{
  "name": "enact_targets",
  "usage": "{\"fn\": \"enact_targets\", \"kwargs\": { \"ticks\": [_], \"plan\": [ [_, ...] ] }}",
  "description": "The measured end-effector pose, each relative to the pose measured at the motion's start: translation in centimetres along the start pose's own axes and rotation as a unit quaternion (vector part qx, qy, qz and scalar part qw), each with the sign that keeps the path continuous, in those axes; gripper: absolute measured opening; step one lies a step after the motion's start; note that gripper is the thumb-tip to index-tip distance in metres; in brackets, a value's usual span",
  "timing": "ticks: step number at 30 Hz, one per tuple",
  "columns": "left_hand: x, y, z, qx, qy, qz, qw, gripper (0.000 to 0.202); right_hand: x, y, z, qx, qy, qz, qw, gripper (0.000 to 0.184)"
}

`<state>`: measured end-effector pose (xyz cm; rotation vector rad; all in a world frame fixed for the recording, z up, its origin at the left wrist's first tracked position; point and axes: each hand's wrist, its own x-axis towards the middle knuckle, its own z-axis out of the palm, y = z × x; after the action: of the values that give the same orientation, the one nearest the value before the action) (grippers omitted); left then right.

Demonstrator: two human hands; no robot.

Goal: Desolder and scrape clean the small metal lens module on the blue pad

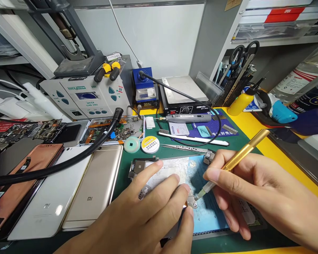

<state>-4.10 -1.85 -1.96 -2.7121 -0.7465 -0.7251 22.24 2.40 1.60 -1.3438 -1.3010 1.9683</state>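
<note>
Apparently gold Mi phone [91,187] beside white phone [49,197]

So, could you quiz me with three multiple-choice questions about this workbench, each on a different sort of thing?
1. Where are the scissors?
A) On the green mat
B) In a black mesh holder
C) Inside a drawer

2. What colour is the knife handle in the right hand?
A) Red
B) Blue
C) Gold

3. How does the gold Mi phone lie?
A) Flat, back up
B) Standing upright
C) In pieces

Answers: 1 B, their loops stick up from the holder. 2 C, gold metal shows above the fingers. 3 A, its Mi logo faces up.
</note>
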Motion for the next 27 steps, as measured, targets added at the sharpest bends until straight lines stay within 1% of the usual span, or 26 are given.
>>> {"fn": "enact_targets", "kwargs": {
  "ticks": [5, 18, 27],
  "plan": [
    [0.23, -0.20, 0.21, 0.007, -0.001, 0.002, 1.000, 0.021, -0.05, -0.11, 0.10, -0.022, 0.001, 0.001, 1.000, 0.039],
    [0.41, -0.20, 0.50, 0.000, 0.003, 0.002, 1.000, 0.019, -0.38, -0.34, 0.19, -0.024, -0.004, 0.009, 1.000, 0.041],
    [0.65, -0.06, 0.02, -0.001, -0.005, 0.001, 1.000, 0.019, -0.27, -0.41, 0.08, -0.026, -0.016, 0.005, 1.000, 0.041]
  ]
}}
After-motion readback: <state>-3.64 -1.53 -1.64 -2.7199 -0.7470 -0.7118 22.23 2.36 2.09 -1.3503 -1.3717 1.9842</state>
